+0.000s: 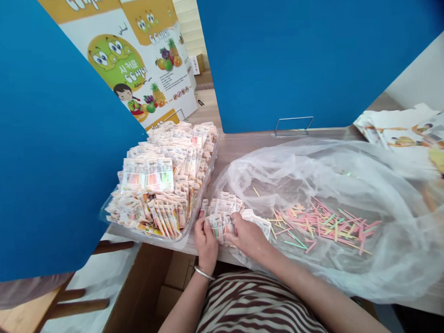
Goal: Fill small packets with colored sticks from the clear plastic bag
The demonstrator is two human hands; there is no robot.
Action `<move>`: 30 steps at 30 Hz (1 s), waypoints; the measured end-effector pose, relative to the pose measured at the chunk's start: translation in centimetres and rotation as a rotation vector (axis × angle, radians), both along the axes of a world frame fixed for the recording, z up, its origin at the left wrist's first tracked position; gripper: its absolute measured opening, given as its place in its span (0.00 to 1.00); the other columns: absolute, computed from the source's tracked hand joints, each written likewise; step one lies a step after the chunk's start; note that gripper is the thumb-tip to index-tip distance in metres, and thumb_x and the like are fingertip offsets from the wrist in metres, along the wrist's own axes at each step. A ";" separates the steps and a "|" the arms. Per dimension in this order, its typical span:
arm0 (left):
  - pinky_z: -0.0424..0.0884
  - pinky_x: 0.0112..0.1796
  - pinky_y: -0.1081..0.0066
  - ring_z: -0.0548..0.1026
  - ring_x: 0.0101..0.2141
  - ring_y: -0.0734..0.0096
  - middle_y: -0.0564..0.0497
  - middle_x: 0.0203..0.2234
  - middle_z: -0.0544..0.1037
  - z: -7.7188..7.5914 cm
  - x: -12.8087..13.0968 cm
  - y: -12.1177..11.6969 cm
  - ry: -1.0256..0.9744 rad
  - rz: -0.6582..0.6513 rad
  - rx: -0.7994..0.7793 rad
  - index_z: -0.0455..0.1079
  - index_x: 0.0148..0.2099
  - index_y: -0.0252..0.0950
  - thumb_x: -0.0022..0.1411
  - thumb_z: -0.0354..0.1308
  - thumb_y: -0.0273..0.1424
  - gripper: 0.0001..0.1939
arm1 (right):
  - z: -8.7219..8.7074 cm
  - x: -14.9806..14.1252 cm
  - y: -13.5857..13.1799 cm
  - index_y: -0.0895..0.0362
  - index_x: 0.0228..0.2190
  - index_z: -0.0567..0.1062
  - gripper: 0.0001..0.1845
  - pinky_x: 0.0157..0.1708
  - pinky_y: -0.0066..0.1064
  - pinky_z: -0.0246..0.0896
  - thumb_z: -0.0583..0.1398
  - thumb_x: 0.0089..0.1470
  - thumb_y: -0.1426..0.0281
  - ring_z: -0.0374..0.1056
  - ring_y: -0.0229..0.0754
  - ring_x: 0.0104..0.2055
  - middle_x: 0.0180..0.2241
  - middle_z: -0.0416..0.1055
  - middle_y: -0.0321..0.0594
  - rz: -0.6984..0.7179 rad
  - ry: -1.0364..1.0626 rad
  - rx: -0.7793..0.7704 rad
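Observation:
My left hand [205, 242] and my right hand [248, 236] meet at the table's near edge. Both are closed on a small clear packet [217, 226] with coloured sticks inside. More filled packets [223, 205] lie in a small pile just beyond my fingers. To the right, loose thin sticks [322, 223] in pink, green and yellow are scattered on a clear plastic sheet [317, 173]. A silver bangle circles my left wrist.
A clear tray [181, 238] heaped with filled packets [164, 178] stands at the left. Printed cartons [138, 57] rise behind it. Printed paper sheets [406, 128] lie at the far right. A metal wire stand [293, 126] sits at the back. Blue patches cover parts of the view.

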State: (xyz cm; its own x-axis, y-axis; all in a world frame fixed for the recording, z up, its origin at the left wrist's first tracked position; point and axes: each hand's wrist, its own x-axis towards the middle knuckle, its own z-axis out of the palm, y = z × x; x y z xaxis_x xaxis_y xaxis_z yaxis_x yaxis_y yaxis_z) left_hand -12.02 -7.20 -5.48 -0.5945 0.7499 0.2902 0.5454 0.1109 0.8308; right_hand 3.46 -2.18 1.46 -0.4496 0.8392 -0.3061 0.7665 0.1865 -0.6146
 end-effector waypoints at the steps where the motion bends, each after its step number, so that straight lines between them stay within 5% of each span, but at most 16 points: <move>1: 0.73 0.44 0.62 0.76 0.42 0.61 0.43 0.40 0.78 -0.1 0.1 0.7 0.014 -0.008 0.015 0.69 0.47 0.36 0.72 0.47 0.43 0.17 | -0.3 -0.7 0.2 0.58 0.51 0.66 0.20 0.32 0.32 0.53 0.60 0.60 0.63 0.75 0.48 0.38 0.36 0.79 0.45 -0.019 -0.024 0.018; 5: 0.73 0.49 0.59 0.76 0.48 0.59 0.40 0.47 0.78 0.1 0.1 1.6 0.122 -0.108 0.028 0.67 0.55 0.35 0.72 0.48 0.38 0.16 | -1.5 -1.9 1.1 0.57 0.50 0.66 0.17 0.32 0.32 0.53 0.58 0.62 0.62 0.76 0.50 0.40 0.38 0.80 0.47 -0.104 -0.064 0.082; 8: 0.67 0.58 0.52 0.68 0.61 0.53 0.34 0.59 0.71 0.1 -0.2 0.6 0.422 -0.236 0.050 0.61 0.65 0.34 0.71 0.53 0.33 0.23 | -1.9 -1.9 1.6 0.58 0.50 0.66 0.18 0.31 0.33 0.53 0.58 0.63 0.62 0.76 0.51 0.38 0.37 0.80 0.47 -0.125 -0.057 0.079; 11: 0.63 0.61 0.47 0.59 0.67 0.48 0.33 0.62 0.68 -0.3 -0.6 0.2 0.697 -0.324 0.026 0.59 0.67 0.33 0.70 0.52 0.28 0.25 | -1.4 -1.6 1.7 0.59 0.52 0.66 0.18 0.32 0.32 0.54 0.57 0.63 0.64 0.76 0.49 0.38 0.37 0.80 0.47 -0.089 0.012 0.052; 14: 0.66 0.58 0.45 0.61 0.66 0.45 0.29 0.60 0.70 -0.4 -0.8 0.6 0.788 -0.356 0.008 0.60 0.67 0.28 0.70 0.50 0.26 0.24 | -0.3 0.0 1.5 0.56 0.50 0.69 0.16 0.32 0.31 0.54 0.57 0.63 0.63 0.74 0.45 0.36 0.35 0.79 0.41 -0.082 0.125 0.054; 19: 0.68 0.56 0.46 0.68 0.60 0.43 0.31 0.56 0.74 0.3 -1.0 0.5 0.772 -0.293 0.163 0.66 0.63 0.32 0.63 0.63 0.28 0.27 | 0.5 9.8 1.5 0.54 0.43 0.74 0.10 0.36 0.30 0.59 0.58 0.62 0.66 0.71 0.42 0.36 0.34 0.76 0.38 -0.305 0.209 0.223; 23: 0.70 0.54 0.47 0.71 0.57 0.44 0.34 0.53 0.76 1.1 0.1 -0.2 0.770 -0.352 0.269 0.70 0.59 0.35 0.59 0.67 0.27 0.25 | -0.2 20.9 0.7 0.59 0.41 0.75 0.10 0.45 0.37 0.62 0.56 0.60 0.70 0.70 0.49 0.44 0.40 0.75 0.47 -0.516 -0.059 0.410; 26: 0.69 0.54 0.47 0.74 0.53 0.49 0.41 0.49 0.79 2.3 3.2 0.5 0.652 -0.529 0.307 0.73 0.54 0.41 0.61 0.63 0.26 0.18 | -0.6 26.1 0.0 0.60 0.41 0.76 0.11 0.47 0.39 0.61 0.56 0.60 0.72 0.69 0.52 0.47 0.41 0.75 0.50 -0.486 -0.320 0.360; 30: 0.71 0.52 0.54 0.74 0.53 0.55 0.47 0.48 0.80 4.3 10.2 3.4 0.514 -0.920 0.293 0.73 0.53 0.45 0.65 0.58 0.25 0.16 | -0.5 27.5 -0.8 0.60 0.46 0.75 0.13 0.44 0.38 0.62 0.57 0.62 0.70 0.71 0.53 0.47 0.45 0.74 0.52 -0.505 -0.530 0.195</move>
State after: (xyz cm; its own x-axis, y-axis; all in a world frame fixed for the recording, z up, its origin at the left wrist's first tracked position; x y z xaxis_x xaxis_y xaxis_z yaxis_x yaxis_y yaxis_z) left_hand -1.85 -3.76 -1.19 0.4014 0.7064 0.5830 0.6071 -0.6818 0.4082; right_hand 30.95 -3.01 0.95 0.1699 0.9652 -0.1986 0.9712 -0.1982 -0.1322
